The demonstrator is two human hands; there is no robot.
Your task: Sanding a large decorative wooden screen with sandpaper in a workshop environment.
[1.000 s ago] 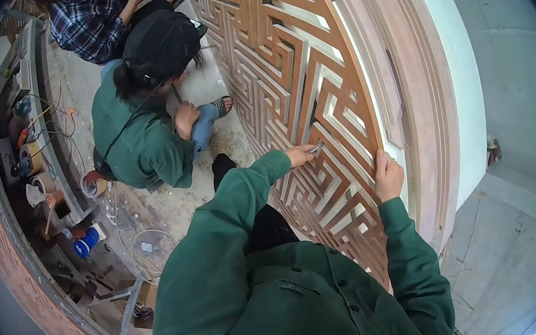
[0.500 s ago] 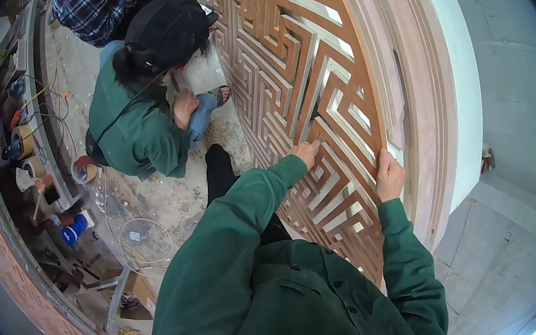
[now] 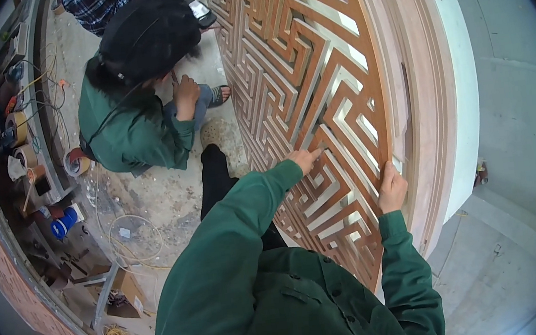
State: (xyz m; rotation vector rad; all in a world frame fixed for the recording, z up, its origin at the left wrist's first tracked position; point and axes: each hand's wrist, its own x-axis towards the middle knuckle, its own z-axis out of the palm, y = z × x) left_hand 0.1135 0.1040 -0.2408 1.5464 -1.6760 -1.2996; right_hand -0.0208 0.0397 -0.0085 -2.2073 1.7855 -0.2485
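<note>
A large brown wooden lattice panel (image 3: 328, 59) with an angular maze pattern leans upright in front of me. My left hand (image 3: 305, 160) is at the lattice bars with its fingers curled and a fingertip against a bar; whatever it may hold is too small to see. Around the panel's right border, lower down, my right hand (image 3: 392, 188) is closed, gripping the edge. Both my sleeves are green.
Behind the lattice stand pale wooden boards (image 3: 428, 81). To the left a co-worker in green (image 3: 136, 127) sits low by the panel, with a person in plaid (image 3: 98, 7) beyond. A cable (image 3: 136, 240) loops on the stained floor beside a shelf of tape rolls (image 3: 17, 128).
My view has shifted slightly. The co-worker's head has tilted further down, and a phone-like device shows beyond the cap. Both my hands stay at about the same places on the lattice.
</note>
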